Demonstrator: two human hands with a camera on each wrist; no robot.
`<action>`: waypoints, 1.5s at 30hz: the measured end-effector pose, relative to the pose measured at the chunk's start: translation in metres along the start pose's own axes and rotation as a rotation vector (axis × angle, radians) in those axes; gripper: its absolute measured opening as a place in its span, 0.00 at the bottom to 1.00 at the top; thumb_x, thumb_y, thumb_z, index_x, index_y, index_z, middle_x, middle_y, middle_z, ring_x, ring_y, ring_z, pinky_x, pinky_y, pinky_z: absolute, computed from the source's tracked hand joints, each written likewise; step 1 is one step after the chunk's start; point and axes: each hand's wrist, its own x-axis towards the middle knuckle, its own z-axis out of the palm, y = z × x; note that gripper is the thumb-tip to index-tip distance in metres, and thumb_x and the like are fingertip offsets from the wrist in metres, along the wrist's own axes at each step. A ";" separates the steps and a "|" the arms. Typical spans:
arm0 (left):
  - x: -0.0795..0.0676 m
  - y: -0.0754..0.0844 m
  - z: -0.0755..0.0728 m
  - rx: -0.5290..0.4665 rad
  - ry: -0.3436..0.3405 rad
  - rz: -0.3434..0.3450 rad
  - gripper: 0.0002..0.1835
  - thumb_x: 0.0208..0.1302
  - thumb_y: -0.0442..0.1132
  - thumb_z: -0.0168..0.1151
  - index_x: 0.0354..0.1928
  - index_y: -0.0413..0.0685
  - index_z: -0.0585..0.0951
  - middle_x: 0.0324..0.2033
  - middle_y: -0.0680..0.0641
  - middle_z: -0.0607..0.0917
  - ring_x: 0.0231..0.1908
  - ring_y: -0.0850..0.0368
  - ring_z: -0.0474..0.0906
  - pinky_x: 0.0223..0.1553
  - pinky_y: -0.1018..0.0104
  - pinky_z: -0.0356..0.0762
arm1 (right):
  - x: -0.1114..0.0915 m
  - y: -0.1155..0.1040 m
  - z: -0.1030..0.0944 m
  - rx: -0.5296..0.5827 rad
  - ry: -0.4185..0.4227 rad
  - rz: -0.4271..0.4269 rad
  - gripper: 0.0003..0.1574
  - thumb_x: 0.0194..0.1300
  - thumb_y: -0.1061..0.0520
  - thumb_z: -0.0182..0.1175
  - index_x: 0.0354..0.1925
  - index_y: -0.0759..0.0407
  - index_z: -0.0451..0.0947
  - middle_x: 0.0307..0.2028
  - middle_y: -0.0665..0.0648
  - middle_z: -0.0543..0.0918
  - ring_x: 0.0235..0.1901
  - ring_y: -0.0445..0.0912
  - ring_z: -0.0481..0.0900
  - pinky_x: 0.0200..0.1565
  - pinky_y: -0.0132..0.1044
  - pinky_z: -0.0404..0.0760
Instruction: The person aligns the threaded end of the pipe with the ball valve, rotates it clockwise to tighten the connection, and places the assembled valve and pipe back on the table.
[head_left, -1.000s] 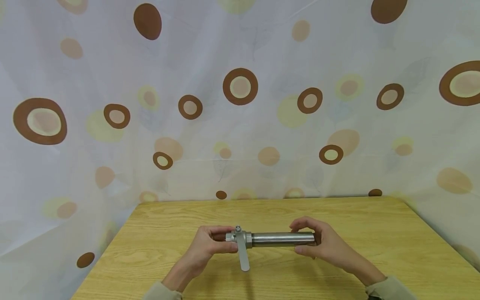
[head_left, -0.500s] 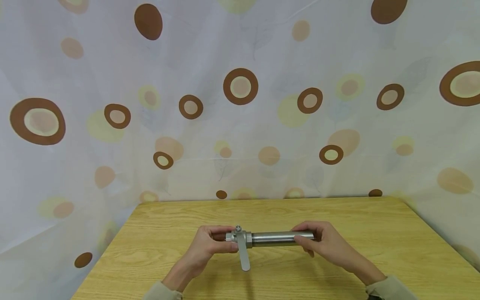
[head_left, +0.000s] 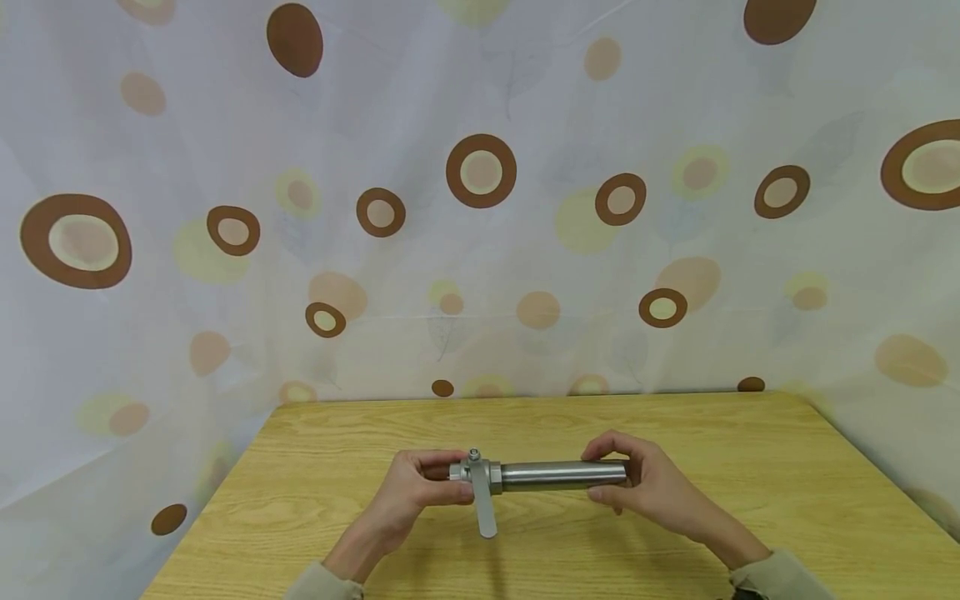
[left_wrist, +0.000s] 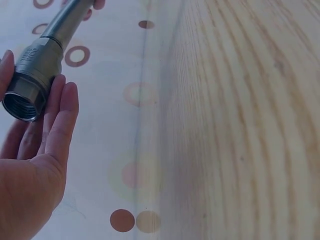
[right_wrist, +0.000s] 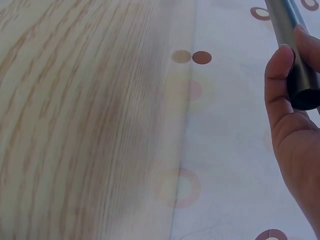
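A silver ball valve (head_left: pixel 487 477) with a flat lever handle (head_left: pixel 483 504) is level above the table, the lever slanting down toward me. My left hand (head_left: pixel 420 490) grips its left end between thumb and fingers. In the left wrist view the valve (left_wrist: pixel 37 62) shows a hexagonal, threaded open mouth. A smooth steel pipe (head_left: pixel 555 474) runs from the valve's right side, its threaded end at the valve hidden inside. My right hand (head_left: pixel 648 483) holds the pipe's far end, thumb in front and fingers behind. The right wrist view shows the pipe's (right_wrist: pixel 295 65) dark open end between thumb and fingers.
A wood-grain table (head_left: pixel 337 467) lies below both hands. Behind it and at both sides hangs a pale curtain (head_left: pixel 540 100) patterned with brown, peach and yellow circles.
My right thumb slid up over the pipe's front, then came back down to its lower side, the fingers shifting around the pipe. My left hand and the valve stay nearly still.
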 end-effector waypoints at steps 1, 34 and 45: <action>0.000 0.000 0.000 -0.001 0.000 -0.001 0.28 0.61 0.30 0.78 0.63 0.29 0.82 0.50 0.36 0.89 0.47 0.49 0.89 0.53 0.51 0.86 | 0.000 0.000 0.000 -0.001 0.001 0.001 0.19 0.70 0.69 0.67 0.57 0.69 0.76 0.49 0.65 0.80 0.27 0.44 0.79 0.24 0.46 0.84; 0.002 -0.002 -0.005 0.020 -0.002 -0.004 0.27 0.61 0.31 0.77 0.62 0.29 0.82 0.49 0.37 0.90 0.46 0.49 0.89 0.53 0.51 0.86 | 0.006 0.000 0.000 -0.020 -0.067 0.088 0.17 0.80 0.63 0.59 0.59 0.73 0.78 0.29 0.65 0.82 0.20 0.52 0.72 0.21 0.48 0.76; 0.003 -0.002 -0.004 0.004 -0.004 -0.009 0.26 0.61 0.30 0.77 0.61 0.29 0.82 0.48 0.37 0.90 0.45 0.50 0.90 0.53 0.51 0.86 | 0.005 0.001 0.002 -0.028 -0.049 0.026 0.21 0.68 0.68 0.70 0.56 0.69 0.76 0.47 0.71 0.79 0.22 0.40 0.76 0.18 0.40 0.79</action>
